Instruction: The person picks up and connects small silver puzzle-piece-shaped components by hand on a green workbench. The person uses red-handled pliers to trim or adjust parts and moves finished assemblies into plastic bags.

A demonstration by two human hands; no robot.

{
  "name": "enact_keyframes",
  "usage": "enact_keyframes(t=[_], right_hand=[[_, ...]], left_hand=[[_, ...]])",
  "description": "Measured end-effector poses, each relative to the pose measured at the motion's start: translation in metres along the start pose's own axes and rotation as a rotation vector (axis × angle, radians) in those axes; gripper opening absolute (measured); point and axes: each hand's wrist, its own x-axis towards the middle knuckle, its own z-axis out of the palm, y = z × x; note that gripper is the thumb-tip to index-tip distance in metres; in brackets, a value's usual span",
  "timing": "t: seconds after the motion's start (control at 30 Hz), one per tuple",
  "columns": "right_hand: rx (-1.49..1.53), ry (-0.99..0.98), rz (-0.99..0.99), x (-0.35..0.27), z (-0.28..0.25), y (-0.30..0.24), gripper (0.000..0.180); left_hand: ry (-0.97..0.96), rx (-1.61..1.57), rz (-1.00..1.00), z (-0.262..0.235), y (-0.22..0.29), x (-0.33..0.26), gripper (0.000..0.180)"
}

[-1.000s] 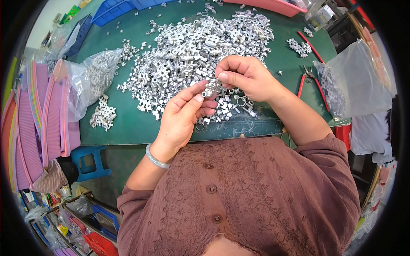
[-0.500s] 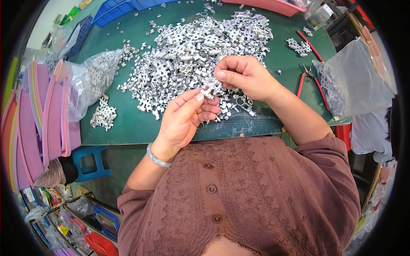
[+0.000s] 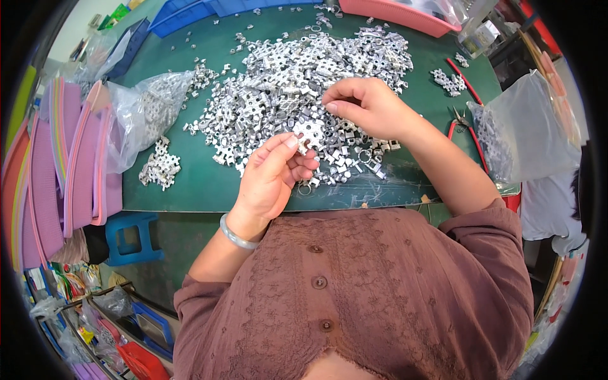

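My left hand point(image 3: 271, 177) pinches a flat silver metal piece with holes and knobbly edges point(image 3: 308, 134) between thumb and fingers, just over the near side of the heap. To its upper right, my right hand point(image 3: 367, 107) hovers above the heap, thumb and forefinger closed together. Whatever those fingertips hold, if anything, is too small to make out. Beneath both hands spreads a big pile of small silver metal parts point(image 3: 272, 82), some joined in clusters and some loose.
Red-handled pliers point(image 3: 465, 130) lie at the right beside a clear bag of parts point(image 3: 525, 126). Another bag of parts point(image 3: 155, 104) and a small cluster heap point(image 3: 160, 166) are at left. Blue bins point(image 3: 183, 16) and a pink tray point(image 3: 399, 18) line the far edge.
My right hand has drawn slightly away from the metal piece, leaving a gap. The piece now shows flatter and upright in my left hand. The whole view has shifted a little.
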Motion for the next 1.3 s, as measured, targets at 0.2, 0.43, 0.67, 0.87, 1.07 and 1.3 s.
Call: enact_keyframes(t=[0.2, 0.43, 0.67, 0.87, 1.07, 1.3], right_hand=[[-0.311, 0.062, -0.197, 0.027, 0.01, 0.0, 0.019], [-0.562, 0.076, -0.212, 0.037, 0.024, -0.005, 0.022], [-0.568, 0.097, -0.202, 0.04, 0.026, -0.003, 0.015], [-0.553, 0.117, -0.253, 0.04, 0.026, 0.0, 0.014], [-0.521, 0.128, -0.266, 0.036, 0.023, -0.002, 0.013], [0.365, -0.14, 0.205, 0.011, 0.021, -0.028, 0.017]], left_hand=[[-0.019, -0.071, 0.08, -0.002, -0.001, -0.004, 0.017], [-0.021, -0.097, 0.153, -0.007, 0.001, -0.005, 0.018], [-0.021, -0.1, 0.167, -0.007, 0.002, -0.005, 0.018], [-0.005, -0.106, 0.173, -0.009, 0.001, -0.007, 0.017], [-0.015, -0.101, 0.19, -0.008, 0.001, -0.007, 0.018], [0.019, -0.084, 0.225, -0.007, -0.002, -0.01, 0.018]])
